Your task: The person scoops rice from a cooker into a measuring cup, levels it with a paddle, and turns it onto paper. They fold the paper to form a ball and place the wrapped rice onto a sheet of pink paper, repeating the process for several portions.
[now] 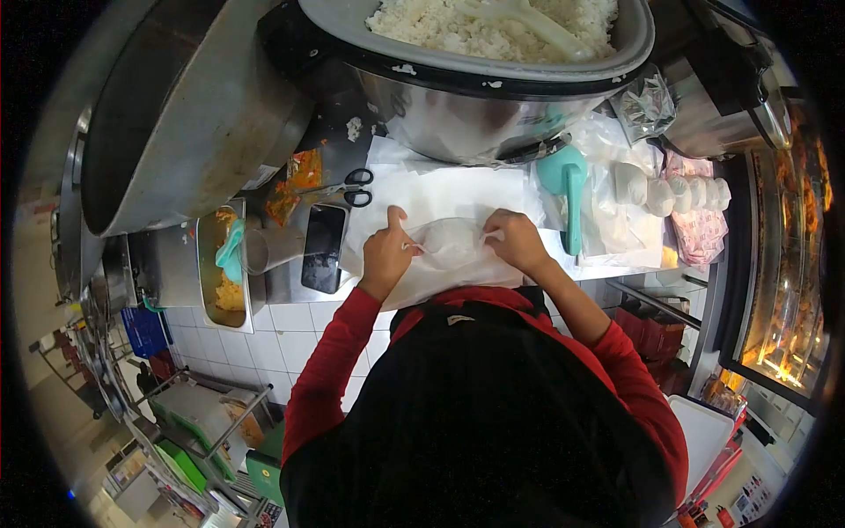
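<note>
A rounded white bundle (451,241) in thin wrapping paper lies in front of me, on white paper sheets (440,189). At its left end, my left hand (385,253) pinches the twisted paper, index finger pointing up. The other twisted end is between the closed fingers of my right hand (518,241). What the wrap contains is hard to make out, though it looks white like rice. Beyond my right hand lies a teal scoop (568,176). Farther right, several similar wrapped bundles (662,195) stand in a row.
A large cooker of rice (493,110) with a pale paddle stands at the back. On the left are black-handled scissors (357,187), a phone (325,248), a clear plastic cup (268,250), a metal food pan (208,264) and a big metal pot (202,123). A lit display case (783,264) is far right.
</note>
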Demonstrator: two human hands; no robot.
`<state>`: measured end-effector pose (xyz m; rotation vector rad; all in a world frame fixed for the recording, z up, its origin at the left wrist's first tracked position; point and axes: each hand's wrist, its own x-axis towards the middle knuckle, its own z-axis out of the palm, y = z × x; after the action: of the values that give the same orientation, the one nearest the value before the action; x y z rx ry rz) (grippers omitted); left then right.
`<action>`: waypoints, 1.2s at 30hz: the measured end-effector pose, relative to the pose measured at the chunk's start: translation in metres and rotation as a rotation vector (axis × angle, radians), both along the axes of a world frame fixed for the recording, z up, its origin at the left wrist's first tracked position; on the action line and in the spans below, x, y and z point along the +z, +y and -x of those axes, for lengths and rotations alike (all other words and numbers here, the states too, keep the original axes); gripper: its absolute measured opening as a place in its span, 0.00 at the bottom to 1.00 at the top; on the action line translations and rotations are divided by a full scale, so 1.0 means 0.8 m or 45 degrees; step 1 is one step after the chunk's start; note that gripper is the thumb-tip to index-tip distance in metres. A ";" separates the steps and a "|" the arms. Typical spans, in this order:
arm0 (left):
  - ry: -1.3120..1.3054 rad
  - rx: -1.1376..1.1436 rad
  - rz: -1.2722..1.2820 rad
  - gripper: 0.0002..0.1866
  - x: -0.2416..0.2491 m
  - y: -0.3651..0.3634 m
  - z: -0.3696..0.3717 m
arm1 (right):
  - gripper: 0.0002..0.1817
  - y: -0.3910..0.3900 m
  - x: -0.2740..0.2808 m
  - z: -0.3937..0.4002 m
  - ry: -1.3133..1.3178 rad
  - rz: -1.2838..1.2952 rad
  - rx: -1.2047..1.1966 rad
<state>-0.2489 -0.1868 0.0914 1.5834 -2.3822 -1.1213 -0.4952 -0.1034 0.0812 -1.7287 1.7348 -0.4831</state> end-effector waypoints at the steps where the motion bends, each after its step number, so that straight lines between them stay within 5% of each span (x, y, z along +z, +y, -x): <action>1: -0.100 -0.024 0.095 0.31 0.002 -0.003 0.009 | 0.11 -0.005 0.007 -0.010 0.152 -0.117 -0.089; 3: -0.295 -0.070 0.286 0.30 0.008 -0.007 0.024 | 0.10 -0.006 0.008 -0.030 0.363 0.057 -0.176; 6: -0.009 -0.395 0.742 0.24 0.016 -0.020 0.018 | 0.10 -0.009 0.012 -0.039 0.660 0.282 -0.180; 12: 0.066 -0.179 0.352 0.13 -0.010 0.009 0.009 | 0.06 -0.012 0.011 -0.031 0.359 -0.074 -0.064; 15: 0.081 -0.098 0.588 0.07 -0.018 0.043 0.003 | 0.06 0.012 -0.015 -0.050 0.362 0.206 -0.058; 19: 0.287 -0.287 0.904 0.17 -0.023 0.078 -0.014 | 0.05 0.031 -0.028 -0.057 0.315 0.235 -0.038; 20: 0.289 -0.376 0.894 0.29 -0.018 0.079 -0.020 | 0.06 0.030 -0.030 -0.053 0.298 0.199 -0.021; 24: 0.399 0.258 0.053 0.43 0.011 0.066 -0.003 | 0.11 0.031 -0.014 -0.051 0.302 0.032 0.035; 27: -0.020 -0.136 0.009 0.41 0.035 0.012 0.008 | 0.16 0.028 0.004 -0.055 0.288 -0.088 0.074; 31: 0.278 -0.555 0.349 0.29 -0.006 -0.008 0.008 | 0.21 0.025 0.005 -0.048 0.094 -0.229 0.034; 33: 0.591 -0.631 0.199 0.25 -0.022 -0.010 0.010 | 0.25 0.032 0.010 -0.046 -0.142 -0.143 -0.004; 36: 0.772 -0.409 -0.444 0.20 -0.030 0.014 0.003 | 0.35 0.043 0.006 -0.053 -0.220 0.159 -0.041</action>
<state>-0.2512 -0.1759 0.0673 0.7436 -2.1276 -1.8375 -0.4531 -0.0687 0.0860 -1.6919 1.6413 -0.7469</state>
